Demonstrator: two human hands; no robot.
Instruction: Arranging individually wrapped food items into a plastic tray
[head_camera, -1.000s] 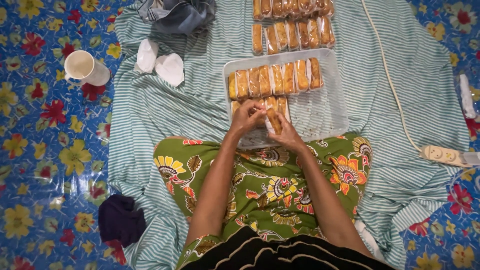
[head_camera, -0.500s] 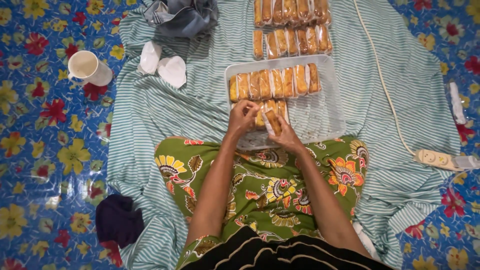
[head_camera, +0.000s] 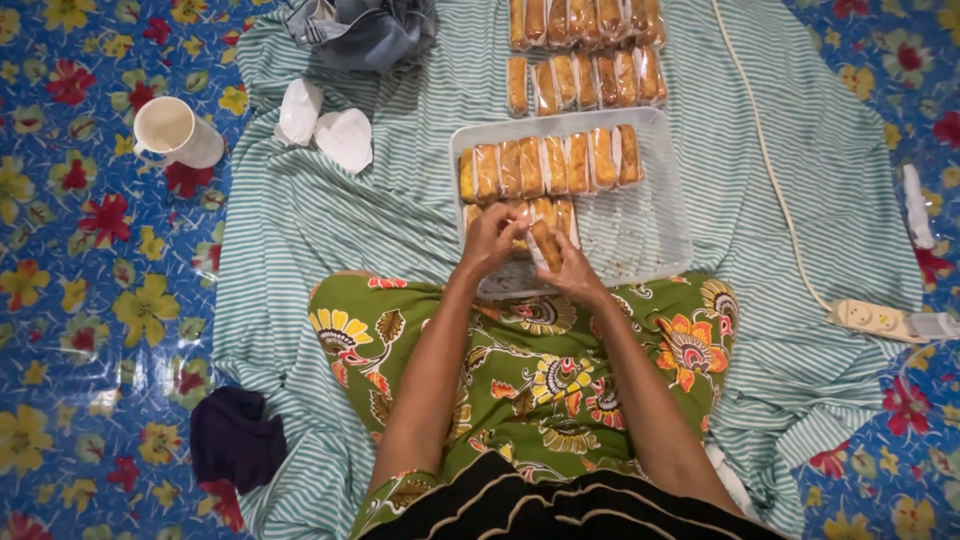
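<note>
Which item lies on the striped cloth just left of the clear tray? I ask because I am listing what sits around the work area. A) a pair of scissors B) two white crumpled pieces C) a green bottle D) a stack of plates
B: two white crumpled pieces lie on the striped cloth, left of the clear tray where both hands work on wrapped pastries.

Mug: a white mug (head_camera: 176, 131) stood on the flowered floor mat (head_camera: 70, 290).
Cloth: dark bundle (head_camera: 236, 440) lay nearby.
Power strip: white power strip (head_camera: 873, 319) at right.
</note>
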